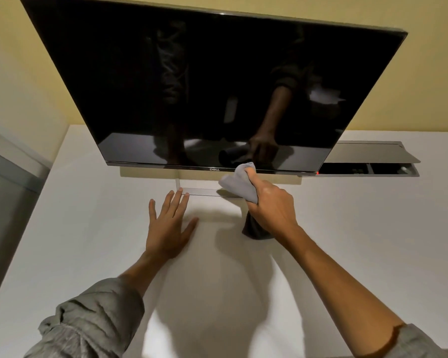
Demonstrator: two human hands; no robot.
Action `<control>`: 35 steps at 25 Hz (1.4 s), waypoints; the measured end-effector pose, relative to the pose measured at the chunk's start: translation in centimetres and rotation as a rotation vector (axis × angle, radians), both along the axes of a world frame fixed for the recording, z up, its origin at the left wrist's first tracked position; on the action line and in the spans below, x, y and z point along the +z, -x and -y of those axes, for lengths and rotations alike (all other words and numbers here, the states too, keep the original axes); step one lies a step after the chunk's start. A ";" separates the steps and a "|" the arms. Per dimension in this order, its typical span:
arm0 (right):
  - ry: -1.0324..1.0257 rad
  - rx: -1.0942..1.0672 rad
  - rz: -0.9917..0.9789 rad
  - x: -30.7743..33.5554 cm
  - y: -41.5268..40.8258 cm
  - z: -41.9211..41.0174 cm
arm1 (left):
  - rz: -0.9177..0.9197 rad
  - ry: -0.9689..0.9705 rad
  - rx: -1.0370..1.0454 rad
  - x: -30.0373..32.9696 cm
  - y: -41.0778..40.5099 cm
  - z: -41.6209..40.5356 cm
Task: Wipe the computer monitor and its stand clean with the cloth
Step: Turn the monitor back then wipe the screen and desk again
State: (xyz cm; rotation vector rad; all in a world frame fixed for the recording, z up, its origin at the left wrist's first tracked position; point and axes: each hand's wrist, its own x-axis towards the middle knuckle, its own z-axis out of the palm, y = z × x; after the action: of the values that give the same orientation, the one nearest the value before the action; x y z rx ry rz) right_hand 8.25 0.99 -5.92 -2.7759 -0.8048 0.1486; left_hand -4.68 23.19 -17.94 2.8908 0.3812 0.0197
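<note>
Hands are working apart: the right hand (272,202) is gripping a cloth (239,186) against the monitor (204,81)'s lower edge, while the left hand (167,228) is lying flat, fingers spread, on the tabletop (360,241) by the stand (198,191).

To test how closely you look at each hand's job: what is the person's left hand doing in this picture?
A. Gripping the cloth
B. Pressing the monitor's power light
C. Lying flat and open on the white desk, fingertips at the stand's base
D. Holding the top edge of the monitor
C: the left hand lies spread on the desk with fingertips at the stand base, while the right hand grips the cloth.
</note>
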 end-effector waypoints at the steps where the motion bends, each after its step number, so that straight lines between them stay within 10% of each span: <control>1: 0.004 -0.012 -0.035 0.0 0.2 -0.9 | 0.010 0.011 0.002 -0.1 -0.1 0.0; 7: -0.410 -0.032 -0.542 -1.1 1.3 -6.2 | 0.034 0.021 0.007 -0.1 -0.3 -0.1; 17: -0.217 0.213 0.437 -3.2 4.1 -17.6 | 0.248 0.311 0.121 1.9 0.2 1.0; 32: 0.076 0.557 0.314 -1.6 6.1 -25.7 | 0.047 0.696 0.326 1.4 1.0 1.3; 35: 0.047 0.479 0.593 -2.2 6.6 -25.8 | 0.054 0.778 0.449 0.5 1.0 1.2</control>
State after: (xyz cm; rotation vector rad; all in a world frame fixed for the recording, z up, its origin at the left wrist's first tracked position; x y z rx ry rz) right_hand 1.66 26.74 -8.17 -2.6259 -1.6108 -0.6065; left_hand -5.64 21.95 -17.39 1.9966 0.8082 0.0184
